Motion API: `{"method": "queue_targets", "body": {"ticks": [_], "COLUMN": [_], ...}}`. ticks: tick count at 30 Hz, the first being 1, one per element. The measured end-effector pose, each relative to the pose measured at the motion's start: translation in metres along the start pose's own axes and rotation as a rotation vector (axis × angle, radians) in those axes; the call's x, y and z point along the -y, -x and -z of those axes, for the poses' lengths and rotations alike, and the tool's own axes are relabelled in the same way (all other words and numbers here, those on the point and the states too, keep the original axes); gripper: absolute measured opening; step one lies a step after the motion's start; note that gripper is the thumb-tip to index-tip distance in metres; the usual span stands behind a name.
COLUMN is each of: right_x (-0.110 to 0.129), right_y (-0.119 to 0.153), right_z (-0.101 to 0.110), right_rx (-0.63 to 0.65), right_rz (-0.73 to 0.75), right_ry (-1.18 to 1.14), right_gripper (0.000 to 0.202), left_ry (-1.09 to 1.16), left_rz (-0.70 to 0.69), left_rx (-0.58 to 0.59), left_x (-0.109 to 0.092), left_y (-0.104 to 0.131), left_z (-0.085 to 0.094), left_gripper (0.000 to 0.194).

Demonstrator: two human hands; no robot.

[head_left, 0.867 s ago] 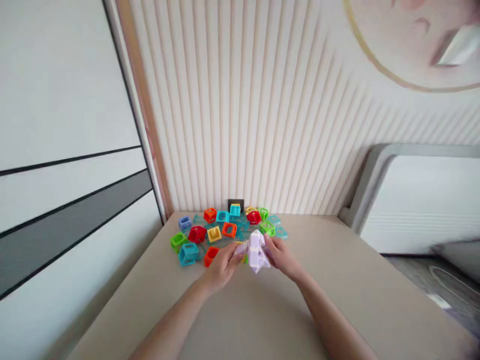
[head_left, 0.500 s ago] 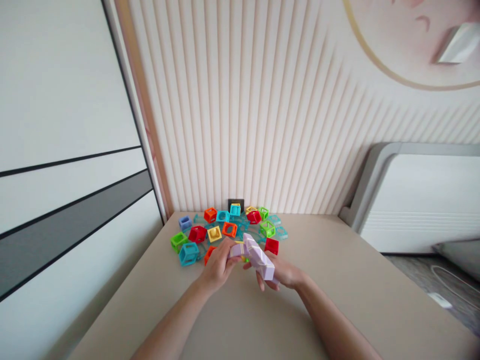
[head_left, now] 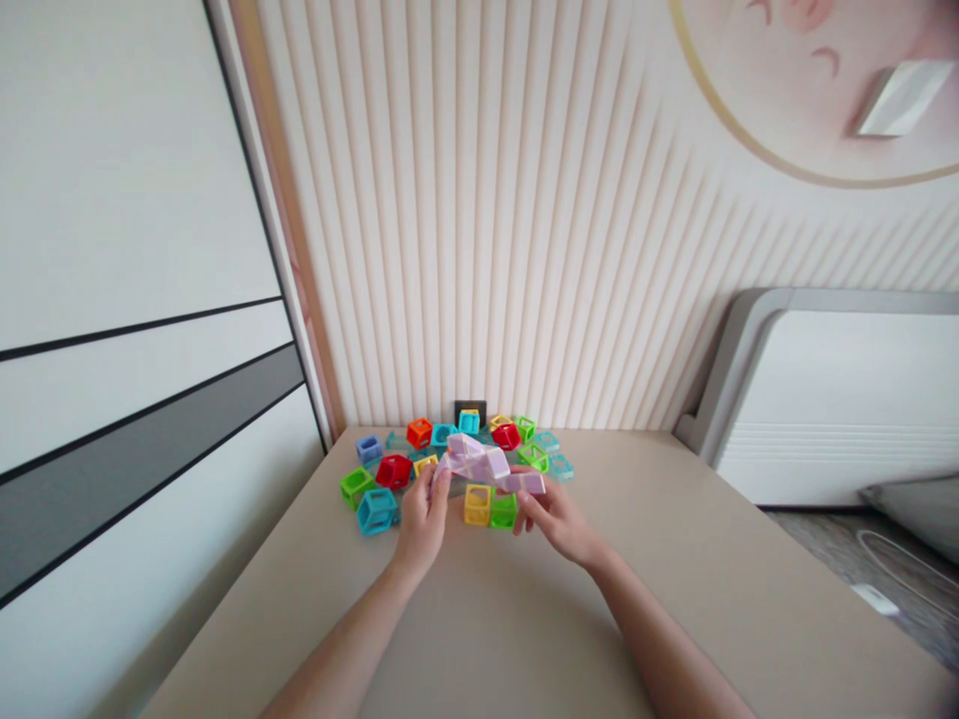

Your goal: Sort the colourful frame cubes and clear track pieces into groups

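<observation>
A lilac snake puzzle [head_left: 479, 460] of jointed wedge segments with pale edges is held up above the table between both hands. My left hand [head_left: 424, 514] is closed on its left end, thumb on the near side. My right hand [head_left: 552, 514] pinches the straight right end, with the fingers partly hidden behind it. Just below the puzzle stand a yellow cube block [head_left: 478, 504] and a green cube block [head_left: 503, 510], side by side. A turquoise cube block [head_left: 378, 510] is near my left hand.
Several open-framed blocks lie on the table [head_left: 479, 619] toward the wall, among them a red block [head_left: 394, 471] and a blue block [head_left: 369, 447]. A small black object [head_left: 471, 410] leans against the ribbed wall. A white cabinet [head_left: 150, 449] borders the left side.
The snake puzzle has swung from slanting toward me to lying more crosswise. My left hand has turned upright, my right hand now grips the right end, and the yellow and green blocks are uncovered.
</observation>
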State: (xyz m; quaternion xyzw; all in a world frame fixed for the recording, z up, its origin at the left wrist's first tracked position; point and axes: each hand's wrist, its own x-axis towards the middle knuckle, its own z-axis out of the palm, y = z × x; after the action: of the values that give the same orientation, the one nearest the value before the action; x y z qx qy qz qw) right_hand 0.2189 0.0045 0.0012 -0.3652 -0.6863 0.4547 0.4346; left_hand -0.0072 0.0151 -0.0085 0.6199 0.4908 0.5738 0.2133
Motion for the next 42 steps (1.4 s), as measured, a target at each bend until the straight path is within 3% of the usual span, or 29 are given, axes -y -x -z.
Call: {"method": "queue_targets", "body": {"ticks": [3,6,13,19,22,29,31,34,37,39,42], "right_x": [-0.008,-0.009,-0.006,-0.013,-0.012,-0.010,-0.010,-0.010,-0.012,-0.014,-0.016], "right_y": [0.000,0.000,-0.004,-0.005,-0.005,-0.009,-0.009,-0.006,-0.002,0.000,0.003], "right_z": [-0.004,-0.004,-0.004,-0.005,-0.006,-0.006,-0.004,-0.002,-0.002,-0.003,-0.007], "right_rx": [-0.013,-0.029,-0.067,-0.110,-0.154,-0.392,-0.450,-0.511,-0.480,-0.412,-0.316], "right_rz": [0.046,0.024,-0.112,-0.347,-0.351,-0.119,-0.067,0.011,0.076,0.113,0.172], "right_ry": [0.037,0.005,-0.038,-0.262,-0.295,-0.077,-0.014,0.131,0.222,0.254,0.334], "right_gripper": [0.047,0.052,0.073,0.072,0.071,0.067,0.068,0.067,0.062,0.059,0.053], "left_ry": [-0.049,-0.090,-0.164,-0.174,-0.147,-0.099,-0.003,0.255,0.479,0.552,0.506], "left_rz": [-0.036,-0.079,-0.236,-0.404,-0.433,-0.300,-0.241,-0.036,0.138,0.131,0.098], "left_rx": [0.033,0.071,0.101,0.223,0.274,0.165,0.169,0.209,0.306,0.365,0.350], "left_x": [0.003,0.006,0.012,0.009,0.004,0.004,0.006,0.005,-0.001,-0.004,-0.003], "left_y": [-0.002,-0.001,0.002,0.013,0.015,0.007,0.006,0.007,0.009,0.010,0.011], "left_z": [-0.001,-0.002,-0.002,-0.002,-0.002,-0.005,-0.008,-0.011,-0.012,-0.013,-0.013], "left_gripper": [0.038,0.035,0.030,0.029,0.025,0.028,0.037,0.053,0.064,0.075,0.085]}}
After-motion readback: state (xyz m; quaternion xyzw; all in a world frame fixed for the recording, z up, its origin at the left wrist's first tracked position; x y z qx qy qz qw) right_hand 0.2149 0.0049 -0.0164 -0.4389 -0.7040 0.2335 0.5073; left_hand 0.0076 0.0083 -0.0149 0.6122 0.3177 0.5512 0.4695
